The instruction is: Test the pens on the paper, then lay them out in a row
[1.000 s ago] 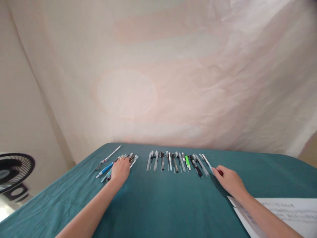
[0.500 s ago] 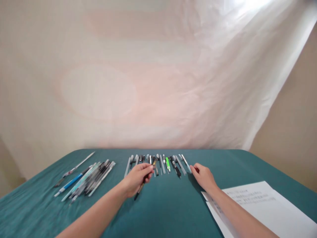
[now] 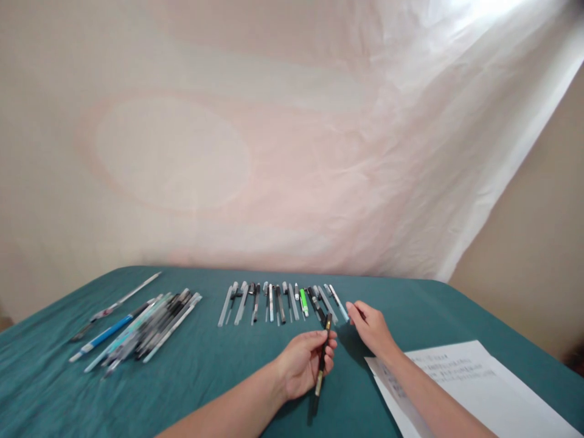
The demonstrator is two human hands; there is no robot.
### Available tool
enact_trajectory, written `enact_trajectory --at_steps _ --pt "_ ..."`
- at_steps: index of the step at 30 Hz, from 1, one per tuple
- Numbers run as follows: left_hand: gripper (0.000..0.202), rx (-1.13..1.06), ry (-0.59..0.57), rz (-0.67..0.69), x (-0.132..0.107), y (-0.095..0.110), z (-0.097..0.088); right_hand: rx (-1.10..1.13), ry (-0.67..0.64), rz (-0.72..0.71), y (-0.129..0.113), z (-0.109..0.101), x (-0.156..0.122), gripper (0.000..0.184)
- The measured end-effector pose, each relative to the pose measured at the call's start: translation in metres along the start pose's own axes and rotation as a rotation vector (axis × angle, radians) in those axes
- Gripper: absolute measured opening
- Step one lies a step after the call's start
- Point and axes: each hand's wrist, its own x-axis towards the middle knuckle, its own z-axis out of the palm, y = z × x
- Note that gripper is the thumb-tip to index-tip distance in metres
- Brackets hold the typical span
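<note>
My left hand (image 3: 306, 365) is closed around a black pen with gold parts (image 3: 323, 359), held at a slant above the cloth in front of the row. My right hand (image 3: 368, 325) has its fingers curled together beside the lower end of a white and pale blue pen (image 3: 338, 302), the last in the row on the right. I cannot tell if it touches that pen, and whatever may be between its fingers is hidden. Along the row lie clear, black and white pens, with a bright green pen (image 3: 304, 302) among them.
A pile of pens (image 3: 159, 328) lies on the left, with a blue pen (image 3: 107, 334) and a long thin pen or brush (image 3: 128, 296) beside it. Printed paper sheets (image 3: 474, 389) lie under my right forearm. Green cloth (image 3: 219, 389) covers the table; a pale sheet (image 3: 274, 152) hangs behind.
My left hand has moved right and nearer to me with the black and gold pen, uncovering the middle of the row. My right hand stays by the row's right end. The view has shifted slightly.
</note>
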Motion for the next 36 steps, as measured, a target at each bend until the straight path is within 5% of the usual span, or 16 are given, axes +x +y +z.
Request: enact_trajectory --at_steps 12,36 --pt "0.016 0.101 -0.101 0.152 -0.002 -0.005 0.001 0.638 -0.446 0.133 -0.045 0.006 -0.010 0.033" --pt "0.026 0.283 -0.037 0.086 -0.004 -0.003 0.004 0.694 -0.327 0.222 -0.042 0.018 -0.019 0.037"
